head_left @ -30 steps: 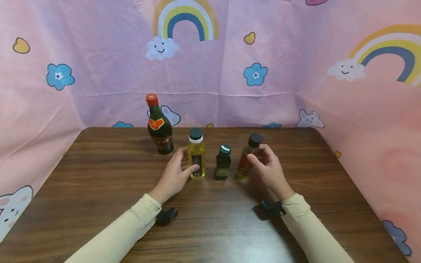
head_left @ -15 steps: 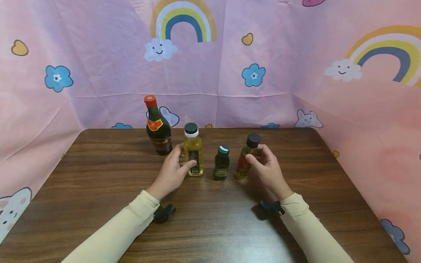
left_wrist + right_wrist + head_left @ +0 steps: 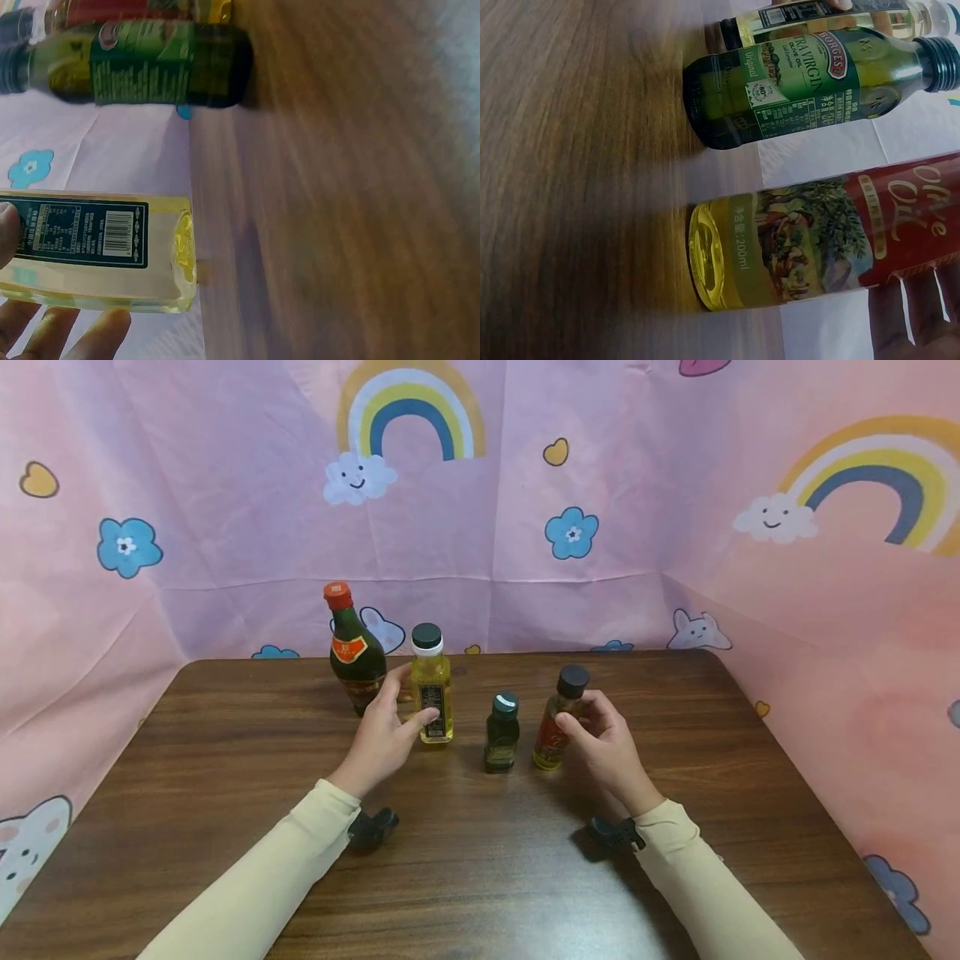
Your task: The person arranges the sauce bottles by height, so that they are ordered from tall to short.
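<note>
My left hand (image 3: pixel 380 731) grips a clear square bottle of yellow oil (image 3: pixel 432 697), thumb over its dark label. In the left wrist view that oil bottle (image 3: pixel 97 251) seems raised, its base apart from the tabletop. My right hand (image 3: pixel 611 747) holds a slim olive oil bottle (image 3: pixel 553 735) with a black cap and red label. Its base rests on the table, as the right wrist view of the red-labelled bottle (image 3: pixel 795 240) shows. Between the hands a small green olive oil bottle (image 3: pixel 502 739) stands upright, untouched.
Behind my left hand stands a tall dark bottle (image 3: pixel 356 652) with a red cap, partly covered by the fingers. The brown wooden table (image 3: pixel 465 877) ends at a pink printed cloth (image 3: pixel 600 468) hung around its back and sides.
My left hand has carried the yellow oil bottle up and slightly left, away from the small green bottle. My right hand and its bottle stay about where they were.
</note>
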### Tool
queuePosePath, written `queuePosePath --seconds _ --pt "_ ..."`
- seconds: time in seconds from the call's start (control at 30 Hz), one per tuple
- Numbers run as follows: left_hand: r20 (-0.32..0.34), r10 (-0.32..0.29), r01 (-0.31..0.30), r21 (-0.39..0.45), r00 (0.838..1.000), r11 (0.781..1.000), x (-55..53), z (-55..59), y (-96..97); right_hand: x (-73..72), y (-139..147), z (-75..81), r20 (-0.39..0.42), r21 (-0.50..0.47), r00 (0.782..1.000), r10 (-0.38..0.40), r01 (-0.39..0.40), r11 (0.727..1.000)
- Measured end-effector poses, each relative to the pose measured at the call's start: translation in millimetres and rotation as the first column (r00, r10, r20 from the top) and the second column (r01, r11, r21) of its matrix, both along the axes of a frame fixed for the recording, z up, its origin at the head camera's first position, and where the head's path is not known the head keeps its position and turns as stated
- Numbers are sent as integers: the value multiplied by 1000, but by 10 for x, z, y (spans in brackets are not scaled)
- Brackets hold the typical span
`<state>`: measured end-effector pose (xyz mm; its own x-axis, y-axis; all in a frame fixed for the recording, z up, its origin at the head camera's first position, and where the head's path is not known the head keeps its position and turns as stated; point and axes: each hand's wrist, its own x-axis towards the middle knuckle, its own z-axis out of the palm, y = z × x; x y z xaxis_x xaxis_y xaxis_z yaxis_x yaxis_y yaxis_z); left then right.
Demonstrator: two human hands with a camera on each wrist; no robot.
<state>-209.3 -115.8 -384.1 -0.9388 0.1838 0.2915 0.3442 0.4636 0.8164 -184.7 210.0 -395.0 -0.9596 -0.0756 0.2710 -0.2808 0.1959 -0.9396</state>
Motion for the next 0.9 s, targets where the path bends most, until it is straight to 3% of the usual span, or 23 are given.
queuePosePath --seconds 0.4,0.9 --pt "-20 58 -58 -8 998 998 -216 -4 -58 2 -7 6 -7 -11 1000 0 0 1000" --pt "-14 87 -87 -11 996 996 -426 -123 48 -13 -18 -9 -16 -36 1000 7 -7 999"
